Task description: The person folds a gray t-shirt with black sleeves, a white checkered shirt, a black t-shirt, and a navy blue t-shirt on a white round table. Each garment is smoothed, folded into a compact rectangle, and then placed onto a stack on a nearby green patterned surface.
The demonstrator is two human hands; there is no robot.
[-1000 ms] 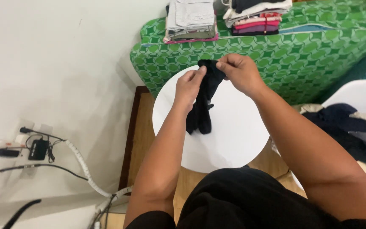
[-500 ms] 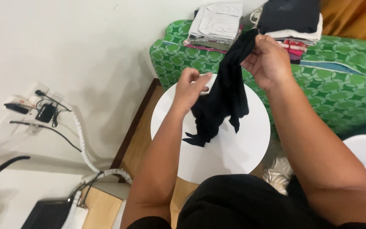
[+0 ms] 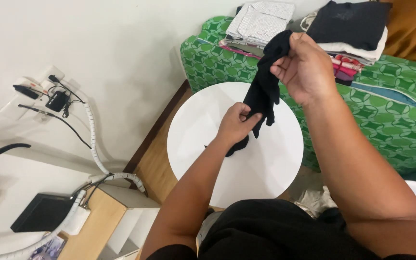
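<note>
A black garment [image 3: 265,85] hangs over the round white table [image 3: 203,125]. My right hand [image 3: 305,67] pinches its top end, raised above the table's far edge. My left hand [image 3: 236,123] grips the garment lower down, just above the tabletop. The garment's bottom end [image 3: 234,147] trails onto the table under my left wrist. Both forearms reach out from my black-clothed lap.
A green patterned couch [image 3: 391,110] behind the table carries stacks of folded clothes [image 3: 261,21] and a dark folded pile [image 3: 350,21]. A wall socket with plugs and cables [image 3: 49,96] is at left. A wooden shelf [image 3: 92,216] with a black box [image 3: 42,212] stands lower left. Crumpled cloth [image 3: 316,200] lies on the floor.
My right hand has lifted the garment from the table up high. The garment now hangs stretched and narrower between both hands. The view has shifted right and down.
</note>
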